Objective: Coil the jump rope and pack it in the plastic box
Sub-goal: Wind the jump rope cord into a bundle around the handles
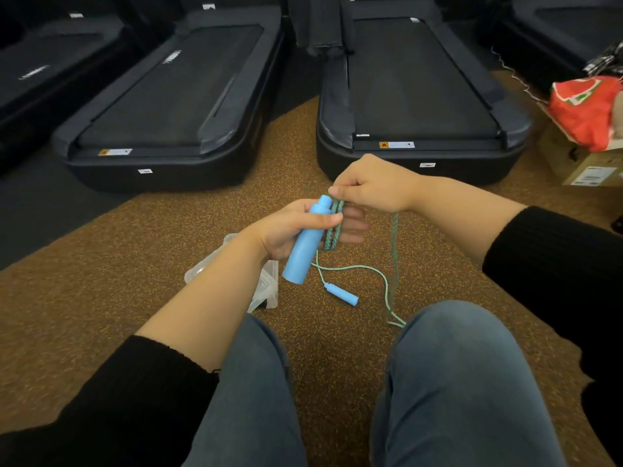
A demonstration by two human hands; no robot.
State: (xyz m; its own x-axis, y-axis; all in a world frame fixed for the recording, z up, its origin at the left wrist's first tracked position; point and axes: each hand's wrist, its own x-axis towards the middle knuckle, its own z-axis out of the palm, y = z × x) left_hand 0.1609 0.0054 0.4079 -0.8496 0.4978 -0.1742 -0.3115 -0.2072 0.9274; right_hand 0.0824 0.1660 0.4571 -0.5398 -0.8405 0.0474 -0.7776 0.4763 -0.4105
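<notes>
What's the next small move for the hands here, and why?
Probably another wrap: the right hand brings its pinched rope around the blue handle in the left hand. Only a few turns lie beside that handle, while a long slack run and the second handle remain on the floor by the plastic box.

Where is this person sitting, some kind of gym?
Most likely a gym or fitness room. Black treadmills stand in a row ahead, the floor is speckled rubber of the sort gyms use, and the hands are coiling a jump rope.
</notes>
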